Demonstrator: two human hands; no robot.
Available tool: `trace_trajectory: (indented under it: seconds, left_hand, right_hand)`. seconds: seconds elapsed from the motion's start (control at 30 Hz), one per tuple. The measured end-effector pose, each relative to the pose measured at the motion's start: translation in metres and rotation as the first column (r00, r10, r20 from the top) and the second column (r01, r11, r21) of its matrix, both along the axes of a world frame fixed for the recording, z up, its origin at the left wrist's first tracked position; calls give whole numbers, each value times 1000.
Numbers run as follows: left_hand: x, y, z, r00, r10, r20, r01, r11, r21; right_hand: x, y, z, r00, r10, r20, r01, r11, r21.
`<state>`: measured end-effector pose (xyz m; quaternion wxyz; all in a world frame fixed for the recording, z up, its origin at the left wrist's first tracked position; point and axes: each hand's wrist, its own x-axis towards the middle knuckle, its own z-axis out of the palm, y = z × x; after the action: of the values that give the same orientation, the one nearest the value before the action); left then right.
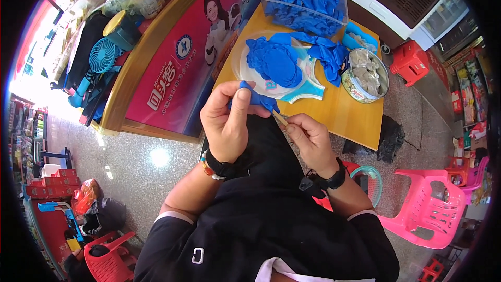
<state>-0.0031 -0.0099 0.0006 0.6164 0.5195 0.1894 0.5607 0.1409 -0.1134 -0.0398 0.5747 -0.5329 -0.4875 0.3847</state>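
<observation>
My left hand (pixel 225 120) is closed, pinching a small piece of blue fabric (pixel 257 98) between thumb and fingers in front of my body. In my right hand (pixel 312 140), thumb and fingers grip a thin light-coloured stick (pixel 280 118). The stick's far end meets the blue piece at its right edge; whether it goes inside is hidden. Just beyond my hands, a pile of blue fabric pieces (pixel 274 61) lies on a white-and-turquoise printed sheet (pixel 309 90) on the wooden table (pixel 349 117). More loose blue fabric (pixel 330 60) lies to the pile's right.
A clear plastic tub (pixel 267 6) of blue pieces stands at the table's far end. On its right side are a blue container (pixel 371 37) and a round tin (pixel 359 90) holding greyish pieces. A pink-panelled counter (pixel 172 68) borders the left; a pink chair (pixel 430 206) stands right.
</observation>
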Motion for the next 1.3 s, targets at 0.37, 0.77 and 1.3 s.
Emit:
trace_trajectory:
  seconds: [0.37,0.77,1.3]
  left_hand:
    - [3,-1,-8,954,223,-202,-134,916,378]
    - [4,3,1,998,60,-22,-58,994,97]
    - [7,5,-2,982,120,-147,-69,947,315]
  right_hand:
    - [-7,-8,-5,946,54,-319,-84,993,-79]
    - [-1,-5,-4,995,-70,64,66,995,71]
    - [-11,-7,-13,908,46,-417,-62,998,-26]
